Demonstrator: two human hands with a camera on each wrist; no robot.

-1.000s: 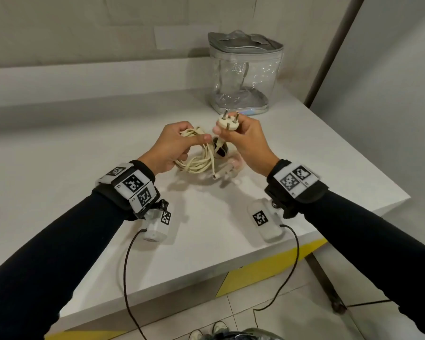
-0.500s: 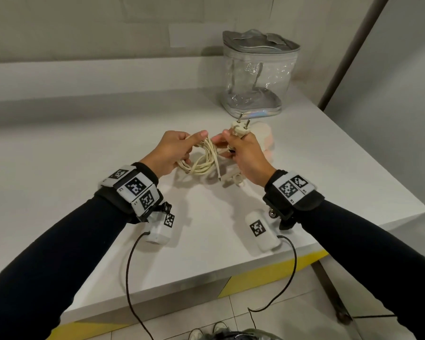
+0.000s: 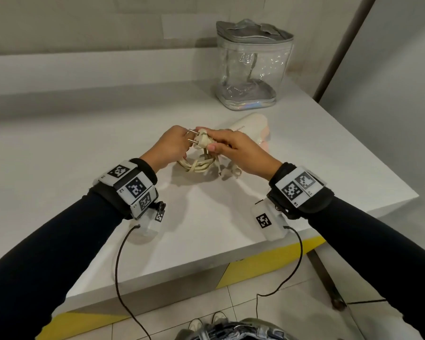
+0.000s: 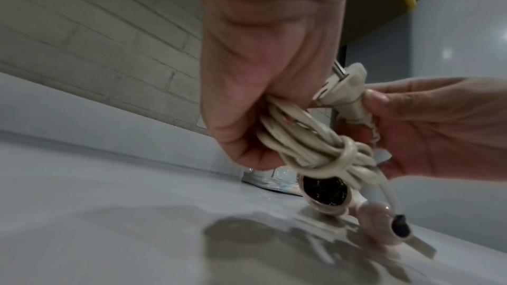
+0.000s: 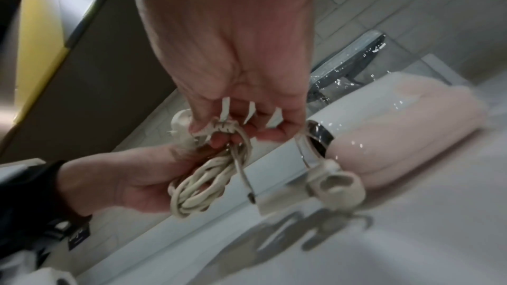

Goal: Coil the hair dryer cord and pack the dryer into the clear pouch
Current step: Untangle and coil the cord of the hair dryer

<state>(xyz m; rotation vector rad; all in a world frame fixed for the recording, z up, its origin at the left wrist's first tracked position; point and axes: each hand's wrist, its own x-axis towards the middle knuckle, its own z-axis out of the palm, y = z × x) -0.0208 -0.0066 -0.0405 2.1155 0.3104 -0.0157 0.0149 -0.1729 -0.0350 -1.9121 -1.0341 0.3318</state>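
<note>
Two hands bundling a hair dryer cord over a white desk.

White desk [image 3: 84, 143] against a tiled wall. Near far right corner, standing upright: clear pouch [image 3: 253, 67], grey top. Just in front of pouch, toward right edge, lying on its side: pale pink hair dryer [image 3: 252, 126]. Mid-desk, raised just above surface: cream cord [image 4: 310, 146], coiled in loops, one turn wrapped round the bundle. Left hand [image 3: 171, 146], grip clenched around coil loops. Right hand [image 3: 236, 149], grip pinching two-pin plug [image 3: 201, 141] at cord end, pins pointing toward left hand, hands touching.
</note>
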